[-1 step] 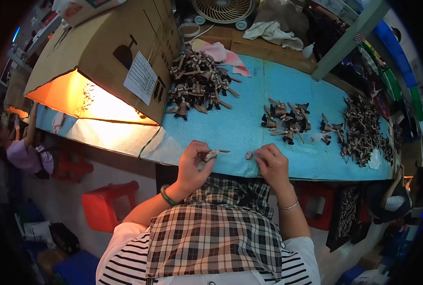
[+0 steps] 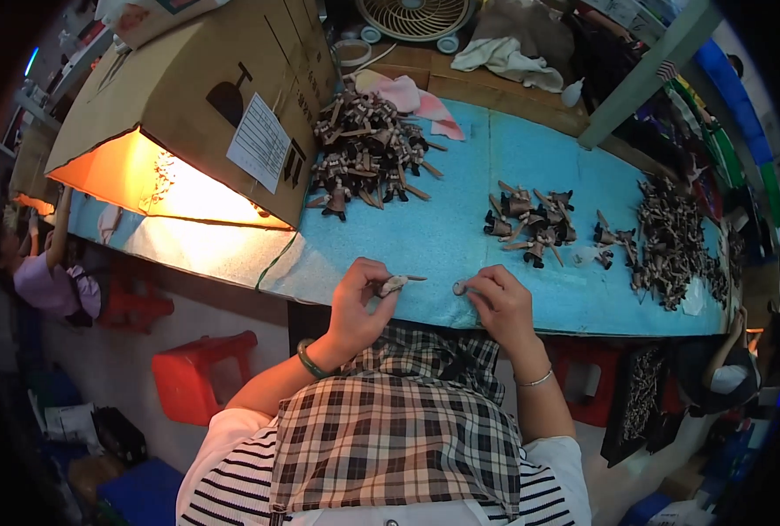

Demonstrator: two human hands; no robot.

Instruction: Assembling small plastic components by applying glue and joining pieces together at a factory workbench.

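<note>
Over the near edge of the blue tabletop (image 2: 390,230), my left hand (image 2: 355,305) is closed in a pinch. Between its fingers is a small pale-grey figurine piece (image 2: 394,285) with a thin brown pointed part sticking out to the right. A short gap away, my right hand (image 2: 506,302) pinches a small round piece (image 2: 459,287) between thumb and fingertips. Its kind is too small to make out. Beyond my right hand lies a loose group of small brown figurines (image 2: 535,223) with dark feet and flat brown pointed parts.
A cardboard box (image 2: 202,114), lit orange inside, stands at the left. Next to it rises a heap of figurines (image 2: 368,145); a larger heap (image 2: 670,241) spreads at the right. A fan (image 2: 414,16) and a post (image 2: 644,79) are at the back. Other people sit on both sides.
The small round piece in my right hand has turned slightly. Both hands stay in nearly the same place.
</note>
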